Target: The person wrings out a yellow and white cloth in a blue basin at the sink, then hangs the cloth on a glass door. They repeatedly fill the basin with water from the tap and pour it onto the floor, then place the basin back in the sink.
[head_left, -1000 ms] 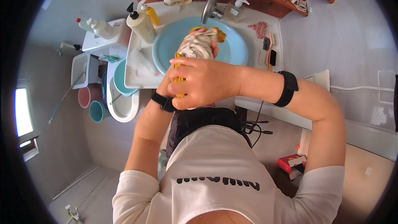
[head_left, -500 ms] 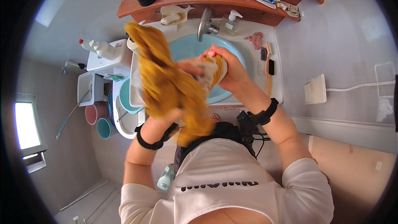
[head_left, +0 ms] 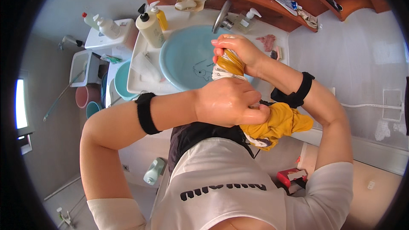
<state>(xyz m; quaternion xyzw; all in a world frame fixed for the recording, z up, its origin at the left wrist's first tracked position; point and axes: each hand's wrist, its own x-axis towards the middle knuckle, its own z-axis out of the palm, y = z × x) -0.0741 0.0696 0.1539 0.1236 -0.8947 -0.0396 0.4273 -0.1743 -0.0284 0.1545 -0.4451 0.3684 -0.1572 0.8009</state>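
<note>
Yellow-and-white cloth (head_left: 279,121) was out of the blue basin (head_left: 183,51), stretched between both hands at the basin's near right side. The right hand (head_left: 238,51) was closed around its upper, rope-like end; the left hand (head_left: 232,102) made a fist around its middle. By my reading, the twisting was partly done: the length between the fists looked tightly wound, while the yellow bulk past the left hand hung loose and crumpled near the right wristband (head_left: 306,86), not yet wound. Half a second earlier, that bulk was raised at the left, hiding part of the basin; now it had swung across to the right.
</note>
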